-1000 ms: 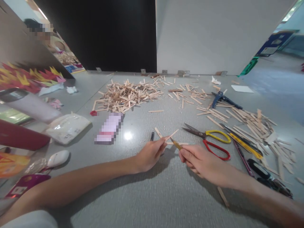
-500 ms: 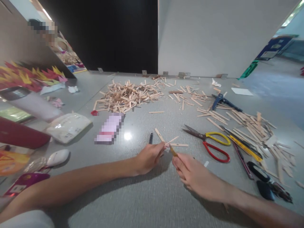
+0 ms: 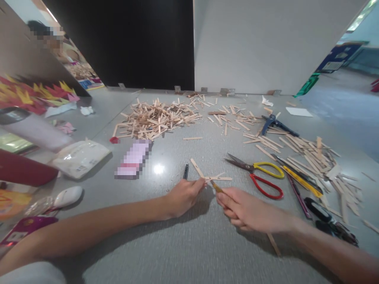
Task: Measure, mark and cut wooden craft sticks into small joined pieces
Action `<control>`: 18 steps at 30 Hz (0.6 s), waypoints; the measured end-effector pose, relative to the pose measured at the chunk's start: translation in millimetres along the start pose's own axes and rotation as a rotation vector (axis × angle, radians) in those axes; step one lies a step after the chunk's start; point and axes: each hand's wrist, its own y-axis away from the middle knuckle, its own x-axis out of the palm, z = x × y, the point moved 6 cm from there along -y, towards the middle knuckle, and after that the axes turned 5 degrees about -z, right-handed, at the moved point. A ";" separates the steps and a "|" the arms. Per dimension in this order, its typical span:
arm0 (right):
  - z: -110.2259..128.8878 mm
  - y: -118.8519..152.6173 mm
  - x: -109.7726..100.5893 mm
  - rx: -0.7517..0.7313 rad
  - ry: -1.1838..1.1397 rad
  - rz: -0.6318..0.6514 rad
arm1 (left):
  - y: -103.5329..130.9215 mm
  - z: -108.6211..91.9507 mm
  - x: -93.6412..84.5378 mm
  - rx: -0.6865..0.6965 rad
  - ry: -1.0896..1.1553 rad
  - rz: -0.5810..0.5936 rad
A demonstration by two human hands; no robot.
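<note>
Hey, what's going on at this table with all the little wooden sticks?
The person's left hand pinches a thin wooden stick. The right hand grips a small yellowish tool, its tip close to that stick. Scissors lie just beyond the right hand, and a heap of wooden pieces lies farther back.

No readable text, no legible numbers
</note>
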 end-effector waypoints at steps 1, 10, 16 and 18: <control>-0.7 1.2 -1.6 0.042 0.015 0.047 | -0.2 -0.5 0.1 0.004 -0.004 0.002; -3.7 -8.1 5.0 0.029 -0.176 -0.005 | -3.1 1.8 0.0 -0.001 -0.023 -0.015; -6.7 0.5 -4.9 0.173 0.000 0.203 | -3.3 -1.7 -0.5 0.057 -0.029 -0.001; -9.1 -7.2 3.3 0.073 -0.111 0.130 | -3.8 -0.9 -0.9 0.049 -0.031 -0.015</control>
